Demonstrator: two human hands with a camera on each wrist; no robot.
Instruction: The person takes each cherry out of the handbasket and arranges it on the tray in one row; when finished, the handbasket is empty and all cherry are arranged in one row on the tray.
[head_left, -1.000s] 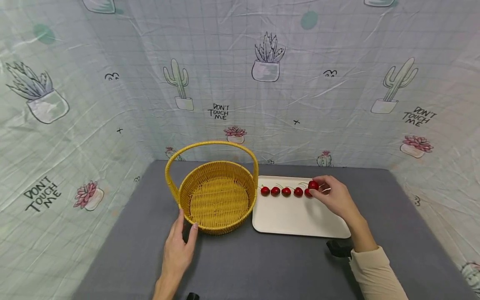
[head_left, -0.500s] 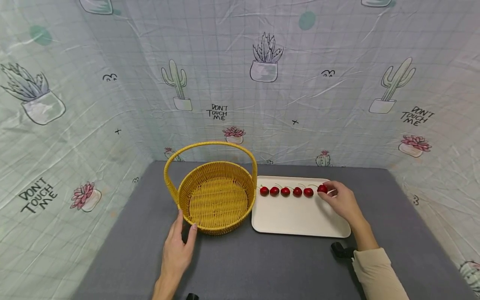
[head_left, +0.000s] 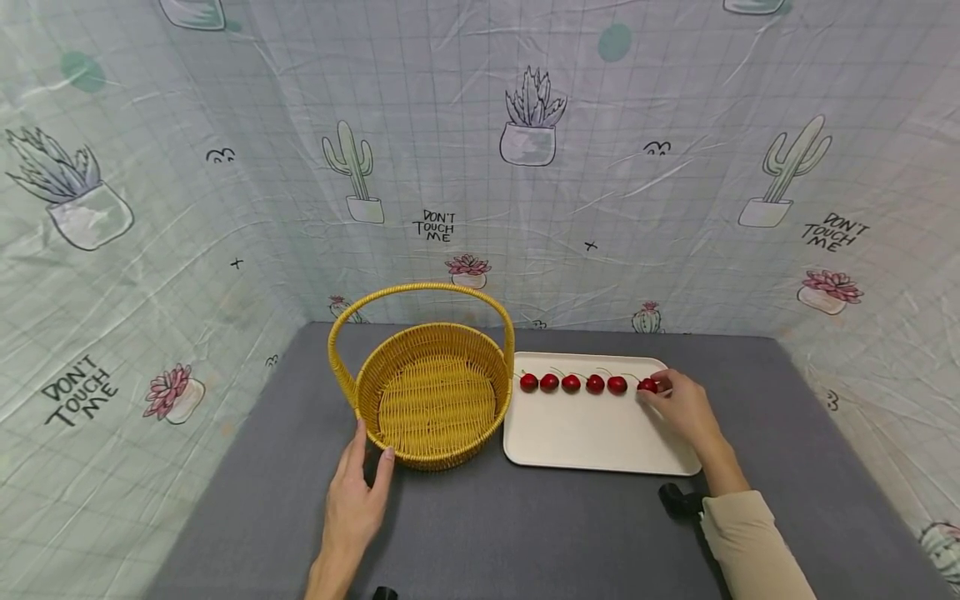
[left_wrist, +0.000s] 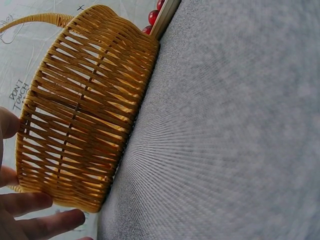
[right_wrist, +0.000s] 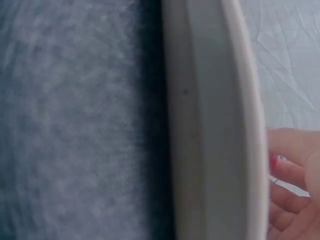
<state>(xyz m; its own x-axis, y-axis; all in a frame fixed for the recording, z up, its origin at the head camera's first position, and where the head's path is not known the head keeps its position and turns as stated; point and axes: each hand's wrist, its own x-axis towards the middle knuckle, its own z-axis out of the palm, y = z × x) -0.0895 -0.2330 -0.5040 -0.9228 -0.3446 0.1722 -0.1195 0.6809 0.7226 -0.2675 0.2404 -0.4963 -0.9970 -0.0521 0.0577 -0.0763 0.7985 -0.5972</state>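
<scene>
At the right end of a row of several red cherries point(head_left: 595, 384), my right hand point(head_left: 686, 410) pinches another cherry point(head_left: 647, 386) low over the cream tray point(head_left: 585, 433). In the right wrist view the tray wall point(right_wrist: 220, 125) hides most of that cherry; a bit of red shows by the fingers. My left hand point(head_left: 356, 500) rests at the near left rim of a yellow wicker basket point(head_left: 438, 408), thumb and fingers spread and fairly straight. The left wrist view has its fingers point(left_wrist: 42, 225) against the woven side. Inside, the basket's bottom is bare.
The basket's tall arched handle point(head_left: 423, 287) rises above its rim, and the tray stands close against its right side. A grey cloth point(head_left: 525, 533) covers the table. Behind hangs a curtain point(head_left: 465, 167) printed with cacti.
My right hand has carried the cherry rightward from above the fifth one and lowered it toward the tray at the row's right end. My left hand and the basket stay put.
</scene>
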